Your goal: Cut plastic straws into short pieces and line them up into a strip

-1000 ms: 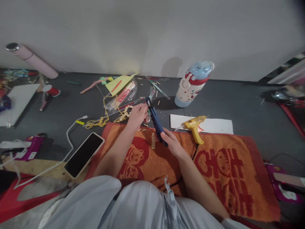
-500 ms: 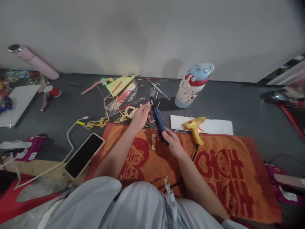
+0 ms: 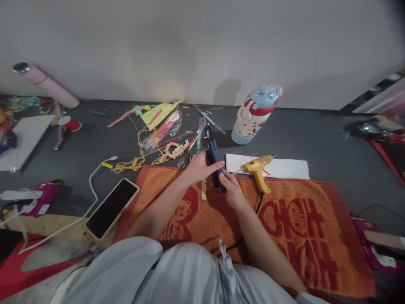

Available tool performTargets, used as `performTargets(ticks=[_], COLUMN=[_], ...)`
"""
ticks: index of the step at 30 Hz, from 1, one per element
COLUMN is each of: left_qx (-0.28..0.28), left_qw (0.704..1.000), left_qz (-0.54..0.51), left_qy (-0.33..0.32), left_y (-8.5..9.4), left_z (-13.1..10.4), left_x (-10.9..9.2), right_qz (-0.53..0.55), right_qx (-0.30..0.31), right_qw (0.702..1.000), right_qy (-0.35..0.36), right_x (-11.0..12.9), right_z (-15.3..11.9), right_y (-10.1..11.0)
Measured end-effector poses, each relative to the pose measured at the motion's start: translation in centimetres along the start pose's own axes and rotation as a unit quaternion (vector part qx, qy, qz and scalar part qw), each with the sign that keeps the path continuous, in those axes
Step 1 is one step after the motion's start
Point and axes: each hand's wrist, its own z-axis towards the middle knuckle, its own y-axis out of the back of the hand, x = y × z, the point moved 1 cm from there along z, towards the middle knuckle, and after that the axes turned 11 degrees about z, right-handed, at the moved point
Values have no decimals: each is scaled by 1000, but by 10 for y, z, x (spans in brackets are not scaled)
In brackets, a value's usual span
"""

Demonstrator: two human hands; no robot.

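A dark blue hand tool [image 3: 213, 151] is held upright over the near edge of an orange towel [image 3: 284, 236]. My left hand [image 3: 201, 166] is closed on the tool's middle, its thumb laid across the handle. Lower down, my right hand [image 3: 231, 185] grips the handle end. Beneath them a short row of small wooden pieces [image 3: 204, 190] lies on the towel. Beyond the hands are a loop of pale beads [image 3: 177, 150] and slim packets with loose bits. Whether the tool's jaws hold anything cannot be made out.
A yellow glue gun [image 3: 260, 169] rests on a white strip [image 3: 287, 168] at the right. Behind it stands a blue and white bottle [image 3: 253, 116]. To the left lie a phone [image 3: 112, 207], a white cable [image 3: 91, 179] and yellow yarn [image 3: 129, 164]. A pink flask [image 3: 52, 88] leans against the wall.
My left hand has moved from near the tool's tip down and right onto its handle. The tool has shifted slightly right, and its tip now shows beyond the hand.
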Motion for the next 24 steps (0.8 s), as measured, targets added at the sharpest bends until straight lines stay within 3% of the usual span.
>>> performTargets(ticks=[7,13,16,19,24], left_qx=[-3,43,-21,-117,-121], left_qw=[1000,994,994,993,992], left_qz=[-10,-101,-102,-25,42], left_qy=[0,21,14,3,6], left_y=[-2,2,15,32,46], left_z=[0,4,8,10,9], left_x=[2,7,11,12,12], right_qz=[14,25,2,-23,-21], right_qx=[-1,-7,9,32,59], right_qw=[1000,1000,1000,999,998], right_qy=[1,-9,-11,-13,-26], right_x=[2,3,5,7,8], right_z=[0,0,-1,-2,-4], right_y=[-2,0,1,-1,-6])
